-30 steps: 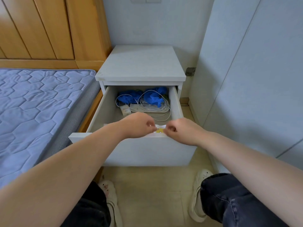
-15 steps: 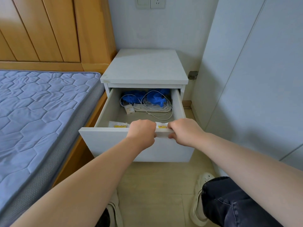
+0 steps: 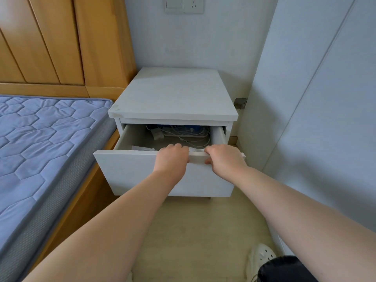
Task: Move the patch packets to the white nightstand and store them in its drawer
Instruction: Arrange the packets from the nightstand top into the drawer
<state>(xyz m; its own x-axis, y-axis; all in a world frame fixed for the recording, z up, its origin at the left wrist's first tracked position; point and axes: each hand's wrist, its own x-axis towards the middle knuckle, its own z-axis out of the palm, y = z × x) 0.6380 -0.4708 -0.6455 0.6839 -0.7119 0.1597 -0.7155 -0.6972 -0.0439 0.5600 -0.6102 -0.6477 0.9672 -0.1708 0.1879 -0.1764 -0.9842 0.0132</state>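
Observation:
The white nightstand (image 3: 173, 94) stands between the bed and the wall, its drawer (image 3: 130, 171) partly pulled out. White patch packets (image 3: 142, 148) lie inside, just behind the drawer's front panel, mostly hidden by it. My left hand (image 3: 173, 157) grips the top edge of the front panel near its middle, fingers curled over it. My right hand (image 3: 223, 159) grips the same edge just to the right, thumb on the front face.
White cables and a power strip (image 3: 185, 134) with something blue fill the drawer's back. A blue quilted mattress (image 3: 44, 139) on a wooden bed frame lies at the left. A white wardrobe panel (image 3: 315, 98) rises on the right. My shoe (image 3: 261, 258) rests on the beige floor.
Both hands left the packets inside and took hold of the front panel's top edge. The drawer has slid inward, so less of its inside shows.

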